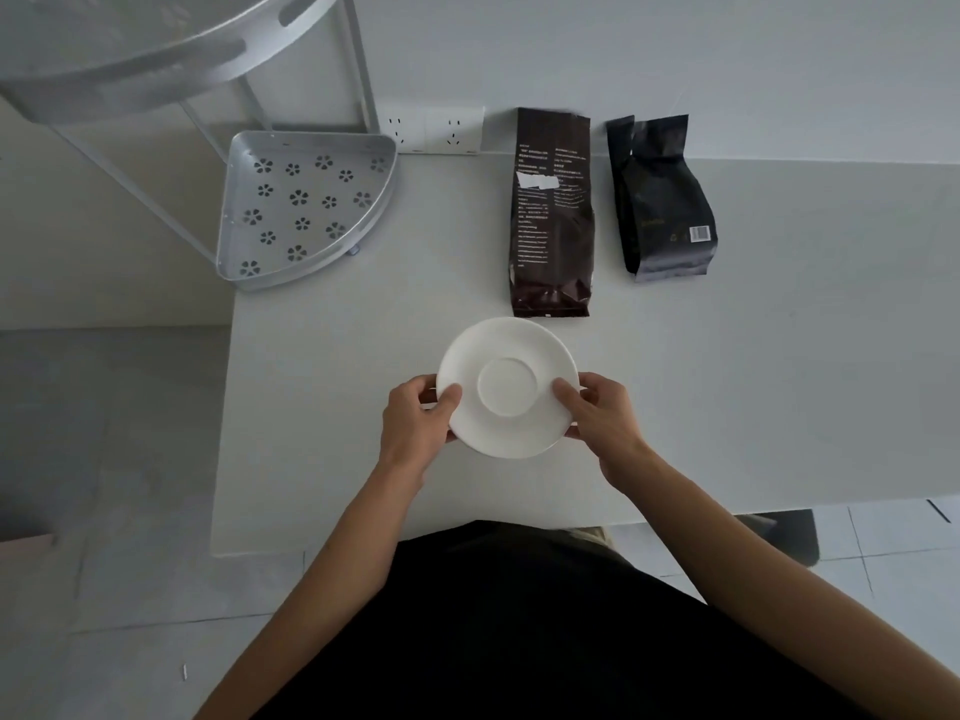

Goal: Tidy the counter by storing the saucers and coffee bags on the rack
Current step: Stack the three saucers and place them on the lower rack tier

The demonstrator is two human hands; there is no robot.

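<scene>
A white saucer (508,387) is held over the near part of the counter. My left hand (415,423) grips its left rim and my right hand (602,423) grips its right rim, thumbs on top. Whether more saucers lie under it I cannot tell. A tall dark brown coffee bag (551,215) lies flat just beyond the saucer. A smaller black coffee bag (662,200) lies to its right. The silver corner rack stands at the back left, with its lower perforated shelf (306,210) bare and its upper shelf (130,49) close to the camera.
The white counter (779,381) runs to the right; its left edge drops to the floor near the rack. A double wall socket (431,129) sits behind the rack's right post (361,59).
</scene>
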